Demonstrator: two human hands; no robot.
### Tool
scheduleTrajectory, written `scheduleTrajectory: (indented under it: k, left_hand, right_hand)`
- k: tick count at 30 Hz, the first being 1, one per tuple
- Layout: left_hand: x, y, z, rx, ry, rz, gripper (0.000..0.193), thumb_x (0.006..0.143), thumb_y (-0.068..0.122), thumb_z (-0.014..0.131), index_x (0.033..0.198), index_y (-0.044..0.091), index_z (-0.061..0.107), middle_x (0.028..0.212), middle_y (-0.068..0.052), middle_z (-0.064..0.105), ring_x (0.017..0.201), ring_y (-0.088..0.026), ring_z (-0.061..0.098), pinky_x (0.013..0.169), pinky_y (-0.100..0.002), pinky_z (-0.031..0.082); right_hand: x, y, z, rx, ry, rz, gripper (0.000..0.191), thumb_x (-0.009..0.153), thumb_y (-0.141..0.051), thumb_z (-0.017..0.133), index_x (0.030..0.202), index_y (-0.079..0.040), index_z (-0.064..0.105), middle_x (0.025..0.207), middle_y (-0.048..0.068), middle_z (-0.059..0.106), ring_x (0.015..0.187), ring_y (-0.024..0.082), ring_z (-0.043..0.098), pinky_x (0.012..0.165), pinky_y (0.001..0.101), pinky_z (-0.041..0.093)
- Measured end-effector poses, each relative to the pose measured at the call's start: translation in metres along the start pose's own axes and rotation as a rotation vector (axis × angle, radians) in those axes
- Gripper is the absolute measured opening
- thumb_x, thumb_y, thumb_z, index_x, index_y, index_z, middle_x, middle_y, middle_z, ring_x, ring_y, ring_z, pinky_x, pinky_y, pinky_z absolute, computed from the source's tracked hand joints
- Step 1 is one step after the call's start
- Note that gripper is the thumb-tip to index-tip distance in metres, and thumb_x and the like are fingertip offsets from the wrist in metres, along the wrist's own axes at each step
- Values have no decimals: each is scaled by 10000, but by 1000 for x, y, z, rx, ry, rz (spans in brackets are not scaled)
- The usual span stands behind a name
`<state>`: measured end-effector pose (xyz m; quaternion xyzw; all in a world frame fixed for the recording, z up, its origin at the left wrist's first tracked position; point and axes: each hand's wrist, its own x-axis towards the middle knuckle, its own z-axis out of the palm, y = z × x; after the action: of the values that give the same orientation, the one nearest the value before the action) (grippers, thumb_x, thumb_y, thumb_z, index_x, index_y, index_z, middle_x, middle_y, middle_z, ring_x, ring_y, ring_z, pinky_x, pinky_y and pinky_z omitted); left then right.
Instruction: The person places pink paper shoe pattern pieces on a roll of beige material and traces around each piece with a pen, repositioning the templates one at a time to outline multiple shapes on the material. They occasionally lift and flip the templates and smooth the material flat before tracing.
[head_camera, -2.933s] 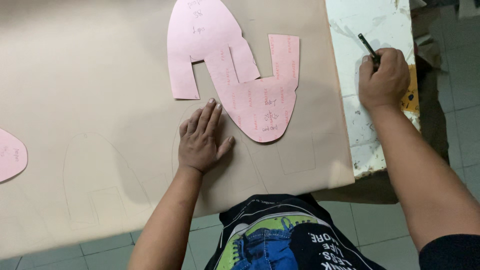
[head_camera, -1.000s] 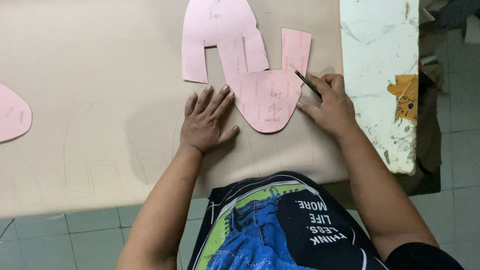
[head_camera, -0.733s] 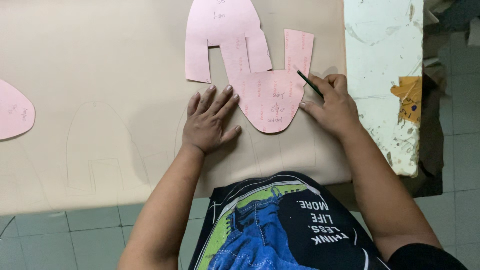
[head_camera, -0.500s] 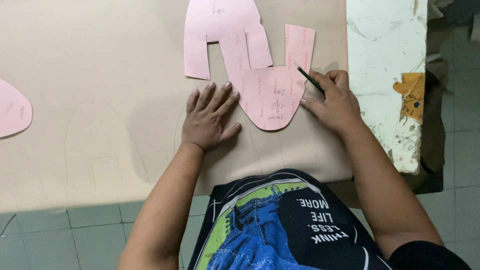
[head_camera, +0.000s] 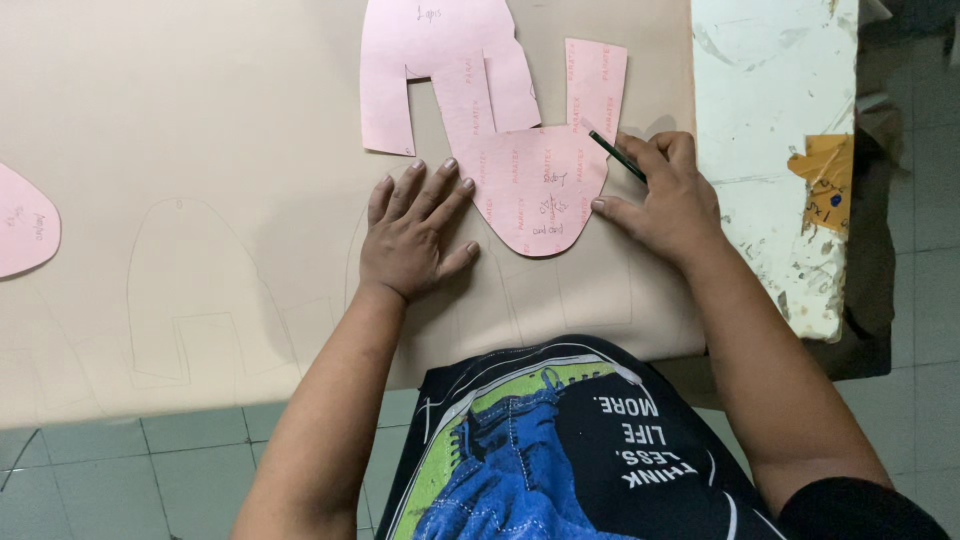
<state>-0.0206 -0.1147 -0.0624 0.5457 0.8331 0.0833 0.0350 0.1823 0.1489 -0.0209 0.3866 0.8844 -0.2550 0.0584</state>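
Two hands: left hand (head_camera: 412, 232) flat, fingers spread, on pink template (head_camera: 535, 185); right hand (head_camera: 665, 195) grips pencil (head_camera: 617, 157).

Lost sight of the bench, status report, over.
Left hand flat, fingertips on pink template. Right hand holds pencil at template's right edge. Nothing in the way.

The left hand (head_camera: 415, 235) lies flat, palm down, fingers spread and pointing away from the body, forearm running back toward the near edge. The right hand (head_camera: 665, 195) rests on its heel nearer the right edge, fingers curled in a writing grip, forearm angled back and rightward.
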Motion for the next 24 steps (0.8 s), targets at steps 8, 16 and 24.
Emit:
scheduleTrajectory:
  k: [8,16,24]
  left_hand:
    - [0,0,0,-15,12,-8,756,893,698,518,1562,350,469,1659,49,372,1546,-231,255,1274,-457,84]
    - [-1,-2,5,2,12,-3,762,896,704,521,1566,345,467,1659,44,373,1547,-225,251,1272,-456,81]
    - [-2,1,3,7,-15,-13,765,889,689,520,1567,341,461,1665,42,361,1544,-228,253,1269,-460,84]
  right_hand:
    - [0,1,1,-21,11,-11,836,742,-520,840,1485,-290,534,1356,64,442,1178,243,568,980,416,489]
    - [-1,2,1,-16,-3,0,849,737,-522,840,1489,-293,521,1350,60,432,1174,242,562,986,411,484]
    - [-3,8,4,-3,47,-56,849,734,-511,861,1490,-288,544,1330,64,445,1174,252,568,962,423,496]
